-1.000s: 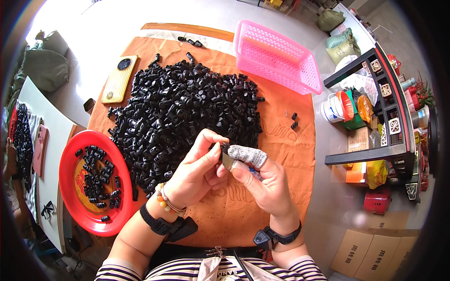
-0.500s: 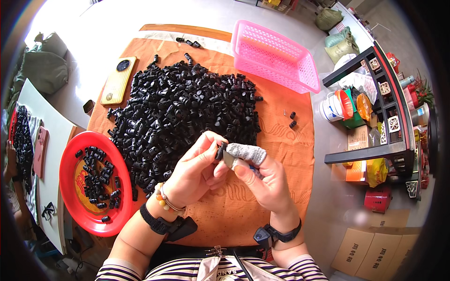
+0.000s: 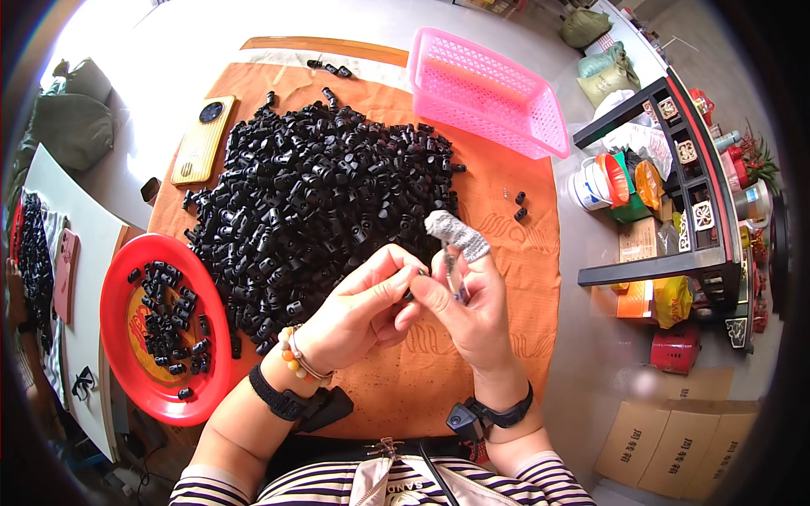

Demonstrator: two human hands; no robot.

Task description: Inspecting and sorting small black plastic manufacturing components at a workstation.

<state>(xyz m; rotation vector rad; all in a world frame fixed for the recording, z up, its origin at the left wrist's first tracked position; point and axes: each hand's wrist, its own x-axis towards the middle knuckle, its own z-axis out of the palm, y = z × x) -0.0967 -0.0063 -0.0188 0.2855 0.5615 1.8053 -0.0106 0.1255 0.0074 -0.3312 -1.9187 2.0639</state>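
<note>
We see the left hand [image 3: 359, 316] and right hand [image 3: 472, 308] pinched closed together on a small black part [image 3: 411, 294], with the black parts heap [image 3: 321, 202] at ten o'clock.

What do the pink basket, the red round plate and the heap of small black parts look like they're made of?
The pink lattice basket looks like moulded plastic: its walls are an even open grid in a uniform bright colour. The red round plate also seems plastic, smooth and slightly glossy at the rim. The heap of small black parts appears to be hard moulded plastic, with identical shapes and small shiny highlights.
</note>
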